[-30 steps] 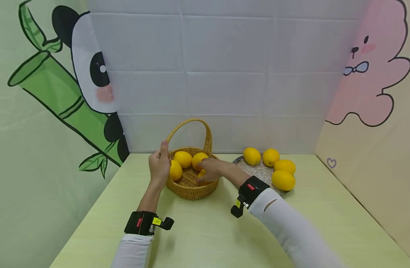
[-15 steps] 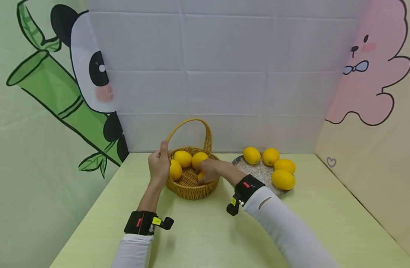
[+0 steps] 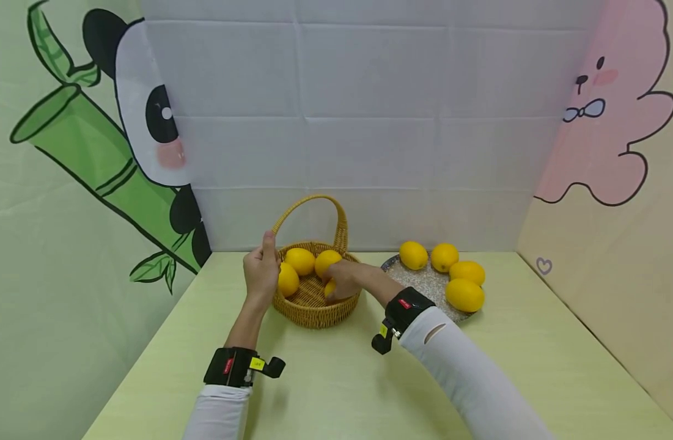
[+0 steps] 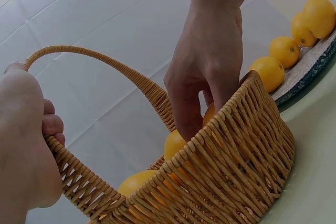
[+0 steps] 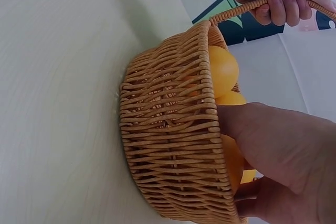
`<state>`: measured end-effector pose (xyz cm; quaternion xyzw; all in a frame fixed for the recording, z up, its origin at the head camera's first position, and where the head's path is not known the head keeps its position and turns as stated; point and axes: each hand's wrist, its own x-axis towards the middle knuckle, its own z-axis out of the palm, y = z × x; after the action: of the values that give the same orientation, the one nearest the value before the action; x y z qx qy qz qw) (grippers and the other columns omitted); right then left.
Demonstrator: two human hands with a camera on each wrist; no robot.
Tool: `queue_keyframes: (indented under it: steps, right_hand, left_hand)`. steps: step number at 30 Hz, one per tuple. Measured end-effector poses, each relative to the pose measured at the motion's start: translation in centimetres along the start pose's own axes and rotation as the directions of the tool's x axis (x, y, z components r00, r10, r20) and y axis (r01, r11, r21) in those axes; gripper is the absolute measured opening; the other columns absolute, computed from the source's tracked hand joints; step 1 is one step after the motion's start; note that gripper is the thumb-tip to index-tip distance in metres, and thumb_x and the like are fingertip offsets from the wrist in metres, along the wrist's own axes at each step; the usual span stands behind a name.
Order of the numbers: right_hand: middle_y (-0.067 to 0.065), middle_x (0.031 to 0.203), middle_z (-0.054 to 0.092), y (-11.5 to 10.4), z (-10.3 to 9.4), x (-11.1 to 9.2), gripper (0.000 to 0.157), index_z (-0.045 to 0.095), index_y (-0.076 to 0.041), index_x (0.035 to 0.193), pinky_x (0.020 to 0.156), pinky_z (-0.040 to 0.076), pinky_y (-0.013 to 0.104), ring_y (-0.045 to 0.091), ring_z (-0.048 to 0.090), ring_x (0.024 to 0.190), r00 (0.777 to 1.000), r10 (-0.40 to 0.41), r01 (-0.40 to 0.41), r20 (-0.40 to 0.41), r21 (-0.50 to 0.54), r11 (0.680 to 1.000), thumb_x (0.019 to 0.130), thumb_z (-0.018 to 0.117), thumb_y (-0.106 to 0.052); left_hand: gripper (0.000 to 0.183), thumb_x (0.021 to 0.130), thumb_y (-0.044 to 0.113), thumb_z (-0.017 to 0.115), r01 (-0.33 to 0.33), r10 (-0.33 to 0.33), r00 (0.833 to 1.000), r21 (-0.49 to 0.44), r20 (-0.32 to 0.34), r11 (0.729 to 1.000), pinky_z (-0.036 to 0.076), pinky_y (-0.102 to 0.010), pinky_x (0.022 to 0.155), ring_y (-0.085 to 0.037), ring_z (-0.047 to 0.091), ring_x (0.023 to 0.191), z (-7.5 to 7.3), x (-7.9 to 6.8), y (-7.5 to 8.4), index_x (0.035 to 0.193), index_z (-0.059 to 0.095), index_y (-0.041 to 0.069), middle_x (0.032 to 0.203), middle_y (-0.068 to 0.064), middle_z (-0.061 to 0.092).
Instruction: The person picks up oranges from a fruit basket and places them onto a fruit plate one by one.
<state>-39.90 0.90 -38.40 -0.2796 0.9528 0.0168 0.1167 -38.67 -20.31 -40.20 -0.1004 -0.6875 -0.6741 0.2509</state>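
Note:
A wicker basket stands on the table, with several yellow lemons inside. My left hand grips the left side of its arched handle, fingers curled round it. Inside the basket's right side, my right hand reaches down over the rim. Its thumb and fingers hold a lemon, which the hand and the wicker wall partly hide. Another lemon lies just behind that hand.
To the right of the basket is a round speckled plate with a dark rim. Several lemons lie along its back and right side. A grey wall sheet rises behind the table.
My right hand has moved slightly left and its fingers have closed round the lemon in the basket. The left hand keeps its grip on the handle, and the basket has not moved.

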Motion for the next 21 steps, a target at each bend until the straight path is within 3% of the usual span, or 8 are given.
queue_keyframes:
  steps: [5, 12, 17, 21]
  right_hand:
    - [-0.004, 0.115, 0.065, 0.2, 0.1, -0.1, 0.042, 0.069, -0.02, 0.127, 0.087, 0.05, 0.031, 0.013, 0.056, 0.1, 1.0, -0.009, 0.009, -0.005, 0.012, 1.0, 0.094, 0.072, -0.047]
    - [-0.002, 0.101, 0.064, 1.0, 0.0, -0.3, 0.036, 0.07, -0.02, 0.118, 0.073, 0.046, 0.029, 0.016, 0.056, 0.088, 0.995, -0.027, 0.034, -0.092, 0.084, 0.996, 0.092, 0.073, -0.044]
    - [0.002, 0.119, 0.066, 1.3, -0.4, -0.7, 0.05, 0.068, -0.014, 0.133, 0.083, 0.05, 0.032, 0.017, 0.058, 0.102, 0.985, -0.007, 0.033, -0.171, 0.149, 0.988, 0.094, 0.072, -0.045]
    - [0.004, 0.125, 0.067, 1.4, -0.7, -1.2, 0.054, 0.066, -0.012, 0.135, 0.089, 0.051, 0.035, 0.018, 0.058, 0.108, 0.97, -0.004, 0.049, -0.242, 0.177, 0.983, 0.094, 0.071, -0.047]
  left_hand:
    - [0.071, 0.103, 0.065, 0.046, 0.004, -0.004, 1.0, 0.003, 0.01, 1.0, 0.022, -0.02, 0.036, -0.008, 0.027, 0.039, 0.1, -0.1, 0.0, 0.055, 0.037, 0.013, 0.046, 0.009, 0.032]
    - [0.071, 0.102, 0.066, 0.045, 0.004, -0.004, 1.0, 0.015, 0.005, 1.0, 0.022, -0.02, 0.037, -0.008, 0.026, 0.039, 0.1, -0.1, 0.0, 0.055, 0.037, 0.012, 0.047, 0.008, 0.032]
    - [0.072, 0.102, 0.067, 0.045, 0.011, -0.011, 1.0, 0.021, 0.004, 1.0, 0.023, -0.02, 0.037, -0.008, 0.027, 0.04, 0.0, 0.1, -0.1, 0.056, 0.037, 0.012, 0.047, 0.009, 0.033]
    - [0.072, 0.102, 0.067, 0.045, 0.015, -0.015, 1.0, 0.014, 0.009, 1.0, 0.023, -0.02, 0.037, -0.007, 0.028, 0.04, -0.1, 0.1, -0.2, 0.056, 0.038, 0.012, 0.047, 0.009, 0.034]
